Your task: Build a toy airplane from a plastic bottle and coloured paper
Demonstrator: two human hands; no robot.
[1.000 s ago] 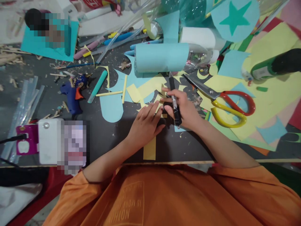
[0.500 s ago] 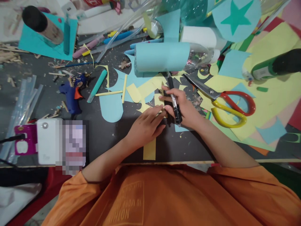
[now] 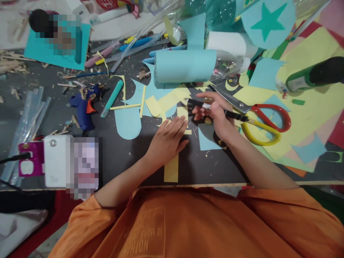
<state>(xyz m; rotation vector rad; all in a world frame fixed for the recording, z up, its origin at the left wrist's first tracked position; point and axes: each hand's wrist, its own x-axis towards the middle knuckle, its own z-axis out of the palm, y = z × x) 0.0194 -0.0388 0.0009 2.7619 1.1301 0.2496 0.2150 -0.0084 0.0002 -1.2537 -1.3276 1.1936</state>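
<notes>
My left hand (image 3: 168, 145) lies palm down with fingers stretched over a yellow paper strip (image 3: 171, 172), whose lower end shows below the wrist. Raised a little to the right, my right hand (image 3: 223, 122) grips a black pen (image 3: 237, 116) lying almost level across the fingers. Beneath that hand is a light blue paper piece (image 3: 206, 140) with a cut edge. Scissors (image 3: 241, 105) with one red and one yellow handle lie just right of it. A clear bottle wrapped in light blue paper (image 3: 185, 66) rests on its side beyond both hands.
Left on the dark table are a blue glue gun (image 3: 82, 111), a teal marker (image 3: 112, 98), a rounded blue paper piece (image 3: 128, 123), glue sticks (image 3: 28, 114) and a white power bank (image 3: 56, 165). Yellow paper sheets (image 3: 306, 118) and a green bottle (image 3: 298, 80) lie at right.
My right hand has moved right, away from my left hand, and the pen has swung from steep to nearly level. My left hand stays on the strip, its fingers lying flatter.
</notes>
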